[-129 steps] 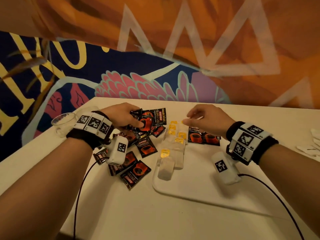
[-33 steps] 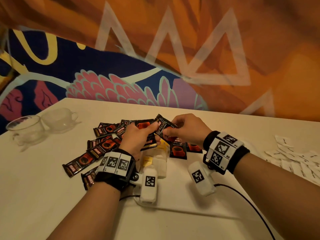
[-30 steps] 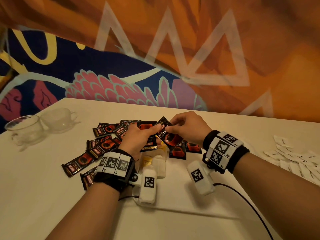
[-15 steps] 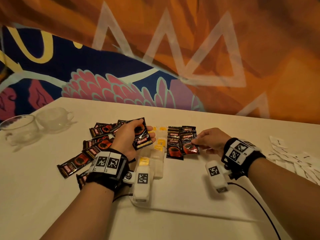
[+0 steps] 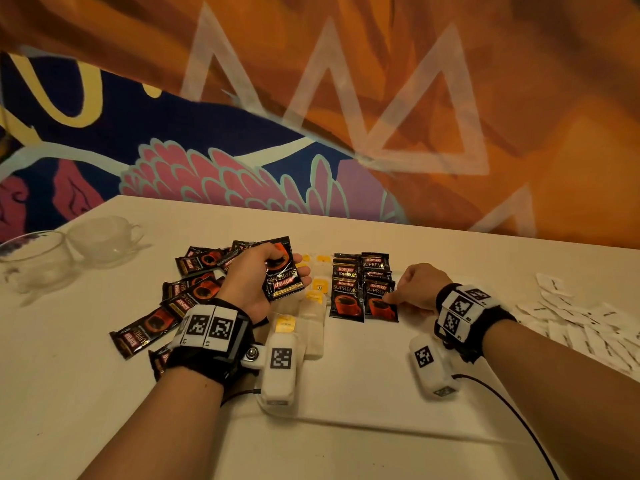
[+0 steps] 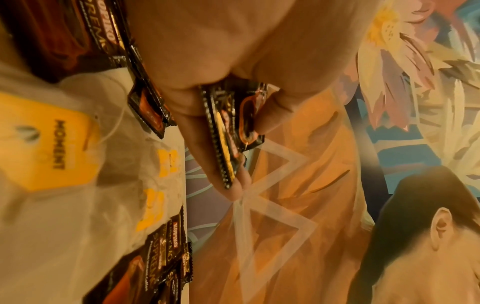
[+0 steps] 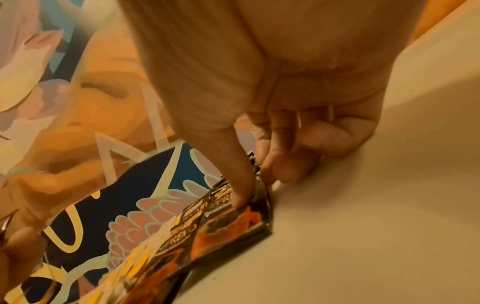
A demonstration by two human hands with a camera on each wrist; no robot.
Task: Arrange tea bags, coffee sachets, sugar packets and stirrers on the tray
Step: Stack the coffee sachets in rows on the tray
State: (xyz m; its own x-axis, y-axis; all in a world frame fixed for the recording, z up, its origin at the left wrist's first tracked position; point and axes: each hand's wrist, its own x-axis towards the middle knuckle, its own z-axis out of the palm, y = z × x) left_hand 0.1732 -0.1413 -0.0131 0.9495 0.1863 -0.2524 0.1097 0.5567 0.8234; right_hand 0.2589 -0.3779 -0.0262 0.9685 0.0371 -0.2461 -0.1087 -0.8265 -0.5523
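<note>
While sachets are laid in overlapping rows on the tray [image 5: 363,382]:
Left hand [image 5: 258,278]: grips spare coffee sachets [image 5: 282,271] — ready supply.
Right hand [image 5: 414,289]: pinches placed sachet [image 5: 380,299] — aligning it.

L hand [image 5: 263,278] raised palm-up, fingers and thumb curled round a fanned clutch of sachets, forearm angled in from lower left, R hand [image 5: 415,289] low, knuckles up, thumb [image 7: 239,185] and fingertip pinching a sachet edge, both wrists strapped w/ marker bands
</note>
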